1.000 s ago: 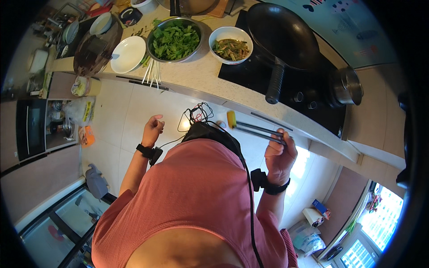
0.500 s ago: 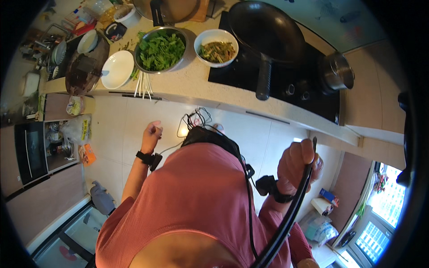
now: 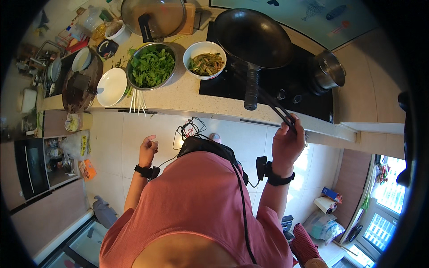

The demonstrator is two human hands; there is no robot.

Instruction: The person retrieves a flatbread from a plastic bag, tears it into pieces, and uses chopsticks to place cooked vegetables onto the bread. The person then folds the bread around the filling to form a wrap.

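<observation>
My right hand [image 3: 288, 145] is closed around a pair of dark chopsticks [image 3: 278, 110]. They point away from me toward the stove, passing just right of the wok's handle [image 3: 252, 91]. The black wok [image 3: 257, 40] sits on the black cooktop, its inside bare and shiny. My left hand [image 3: 148, 149] hangs in front of the counter, away from everything, loosely curled with fingers apart and nothing in it. A white bowl [image 3: 192, 53] of cooked brownish-green food stands left of the wok. Beside it is a metal bowl [image 3: 171, 76] heaped with leafy greens [image 3: 152, 67].
A steel pot [image 3: 330, 71] stands at the cooktop's right end. Left of the greens are an empty white plate [image 3: 111, 87], a dark round board [image 3: 73, 96] and a glass lid [image 3: 156, 18] farther back. Thin white stalks [image 3: 137, 103] overhang the counter edge. Black cables [image 3: 194, 127] hang before my waist.
My right hand has swung forward and the chopsticks now point toward the stove instead of back toward me. My left hand stays free at nearly the same spot. The view has shifted slightly.
</observation>
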